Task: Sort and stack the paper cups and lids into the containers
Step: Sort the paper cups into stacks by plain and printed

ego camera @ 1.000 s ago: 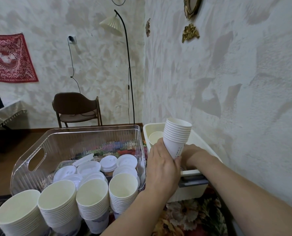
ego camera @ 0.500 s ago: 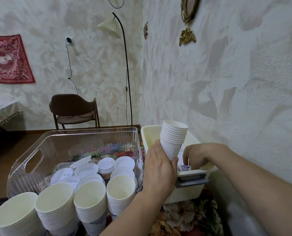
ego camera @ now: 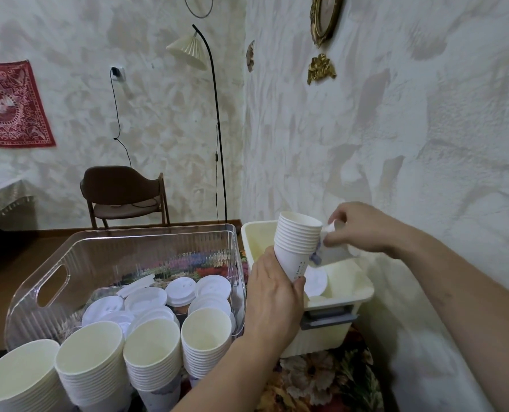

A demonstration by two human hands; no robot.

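My left hand grips the bottom of a nested stack of small white paper cups, held upright over the cream bin. My right hand holds a single small paper cup on its side, just right of the stack's rim. A white lid and a few cups lie inside the cream bin. The clear plastic bin on the left holds many white lids. Several tall stacks of larger cups stand along its near side.
The wall runs close along the right of the cream bin. A floral cloth covers the surface under both bins. A brown chair and a floor lamp stand at the back of the room.
My right hand has come up out of the cream bin with a single cup and brought it beside the stack's rim. My left hand has kept the stack in place.
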